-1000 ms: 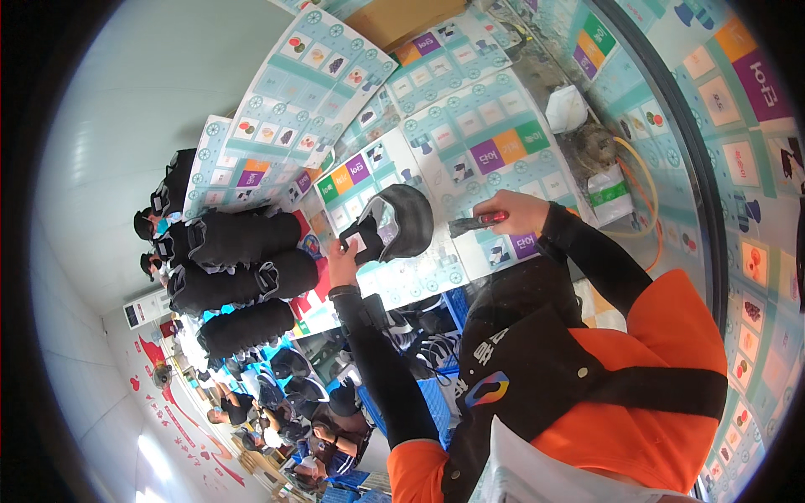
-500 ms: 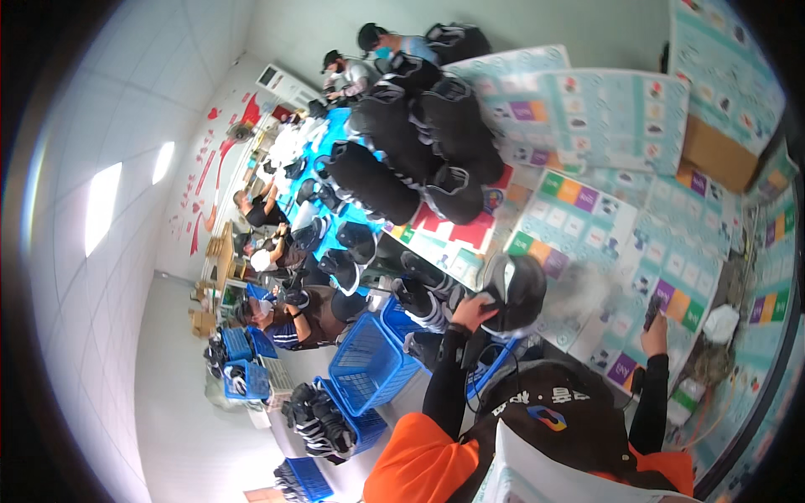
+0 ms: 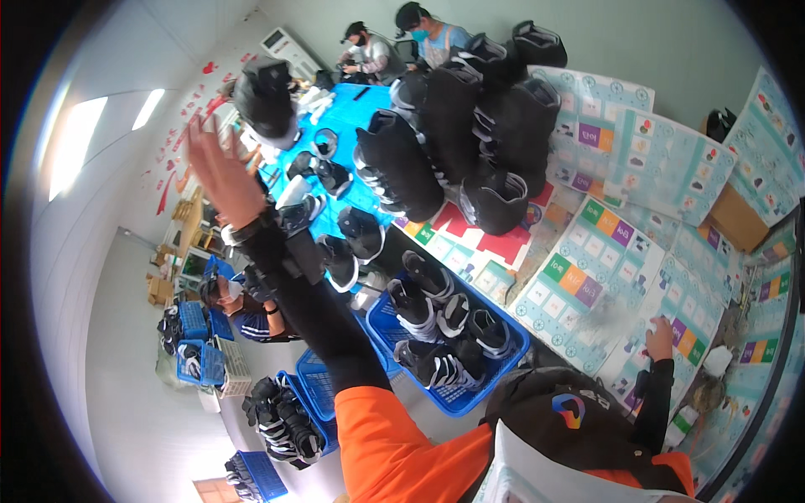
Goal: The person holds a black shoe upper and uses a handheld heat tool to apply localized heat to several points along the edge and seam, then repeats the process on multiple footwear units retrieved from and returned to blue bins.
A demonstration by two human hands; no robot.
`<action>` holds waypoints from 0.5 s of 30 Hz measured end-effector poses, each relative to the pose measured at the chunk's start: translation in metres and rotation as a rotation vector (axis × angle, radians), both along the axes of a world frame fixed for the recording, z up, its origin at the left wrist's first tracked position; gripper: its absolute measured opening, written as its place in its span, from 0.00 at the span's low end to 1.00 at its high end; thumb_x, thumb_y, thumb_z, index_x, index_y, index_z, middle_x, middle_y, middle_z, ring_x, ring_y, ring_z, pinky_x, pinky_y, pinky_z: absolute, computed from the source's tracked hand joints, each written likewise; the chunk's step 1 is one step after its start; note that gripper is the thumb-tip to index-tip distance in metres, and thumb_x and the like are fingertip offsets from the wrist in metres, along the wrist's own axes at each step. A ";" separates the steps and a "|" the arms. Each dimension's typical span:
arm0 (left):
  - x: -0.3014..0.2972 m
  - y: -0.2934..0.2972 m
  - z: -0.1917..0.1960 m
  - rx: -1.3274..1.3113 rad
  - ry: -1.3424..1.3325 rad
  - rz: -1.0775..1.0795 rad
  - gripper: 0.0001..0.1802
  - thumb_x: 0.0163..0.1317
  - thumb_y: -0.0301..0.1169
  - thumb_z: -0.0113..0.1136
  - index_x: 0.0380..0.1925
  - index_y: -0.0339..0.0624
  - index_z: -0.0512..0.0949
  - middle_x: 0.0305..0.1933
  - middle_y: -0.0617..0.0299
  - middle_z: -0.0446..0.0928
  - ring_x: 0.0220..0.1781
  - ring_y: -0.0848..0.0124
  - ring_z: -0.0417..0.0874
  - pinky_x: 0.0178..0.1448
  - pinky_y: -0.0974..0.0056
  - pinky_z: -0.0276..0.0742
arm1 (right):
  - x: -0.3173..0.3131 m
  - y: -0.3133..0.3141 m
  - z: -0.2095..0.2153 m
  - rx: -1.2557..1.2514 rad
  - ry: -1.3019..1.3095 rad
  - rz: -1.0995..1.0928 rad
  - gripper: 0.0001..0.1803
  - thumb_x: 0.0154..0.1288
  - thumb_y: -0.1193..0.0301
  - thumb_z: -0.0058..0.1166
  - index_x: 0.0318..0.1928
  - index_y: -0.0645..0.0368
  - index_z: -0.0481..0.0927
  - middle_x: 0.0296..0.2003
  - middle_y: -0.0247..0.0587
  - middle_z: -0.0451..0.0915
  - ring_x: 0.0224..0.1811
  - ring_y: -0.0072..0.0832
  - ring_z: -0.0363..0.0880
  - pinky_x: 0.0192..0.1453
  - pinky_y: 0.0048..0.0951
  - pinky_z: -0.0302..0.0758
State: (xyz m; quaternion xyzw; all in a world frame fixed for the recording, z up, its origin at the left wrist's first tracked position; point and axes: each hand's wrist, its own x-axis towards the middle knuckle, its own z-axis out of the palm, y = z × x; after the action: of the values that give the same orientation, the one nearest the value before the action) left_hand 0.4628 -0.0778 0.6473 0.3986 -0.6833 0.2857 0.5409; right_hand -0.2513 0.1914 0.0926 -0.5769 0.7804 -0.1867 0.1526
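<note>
My left hand is raised high at the left on a black-sleeved arm, palm showing and fingers spread. A black shoe hangs just beyond its fingertips, over the blue table; I cannot tell whether the fingers still touch it. My right hand rests low at the right on a sheet printed with coloured squares. Its fingers are curled, and it is too small to show a grip.
Blue baskets full of black-and-white shoes stand below my left arm, with more baskets lower left. Tall stacks of black shoes fill the table's middle. Two people sit at the far end, another person at the left.
My view has swung round from the printed sheets to the shoe table. My left hand has risen up and left with the black shoe and opened. My right hand has dropped onto the sheet.
</note>
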 end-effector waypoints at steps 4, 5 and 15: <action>-0.037 -0.010 -0.034 0.180 0.461 -0.486 0.20 0.79 0.32 0.46 0.64 0.33 0.68 0.63 0.48 0.77 0.65 0.60 0.79 0.68 0.54 0.74 | 0.053 -0.003 0.045 -0.031 0.028 -0.007 0.16 0.57 0.75 0.61 0.48 0.60 0.80 0.51 0.52 0.78 0.60 0.55 0.71 0.67 0.48 0.68; -0.016 -0.030 -0.071 0.315 0.395 -0.446 0.16 0.78 0.32 0.47 0.54 0.32 0.77 0.55 0.52 0.82 0.58 0.64 0.82 0.64 0.59 0.75 | 0.064 -0.007 0.061 0.057 -0.006 -0.002 0.15 0.57 0.75 0.61 0.47 0.60 0.81 0.50 0.51 0.78 0.59 0.54 0.71 0.66 0.48 0.68; -0.201 -0.122 -0.452 0.784 -0.519 -0.162 0.26 0.50 0.38 0.70 0.51 0.44 0.80 0.56 0.55 0.75 0.63 0.56 0.71 0.68 0.41 0.62 | 0.067 0.067 0.079 0.012 0.091 -0.126 0.11 0.59 0.76 0.57 0.44 0.62 0.80 0.44 0.54 0.79 0.54 0.55 0.74 0.61 0.46 0.72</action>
State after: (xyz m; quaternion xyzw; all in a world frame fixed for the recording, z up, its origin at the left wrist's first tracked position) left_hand 0.2622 -0.1995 0.1957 0.4336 -0.8809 0.0535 0.1820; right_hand -0.1846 0.2585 0.1714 -0.5336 0.8224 -0.1647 0.1083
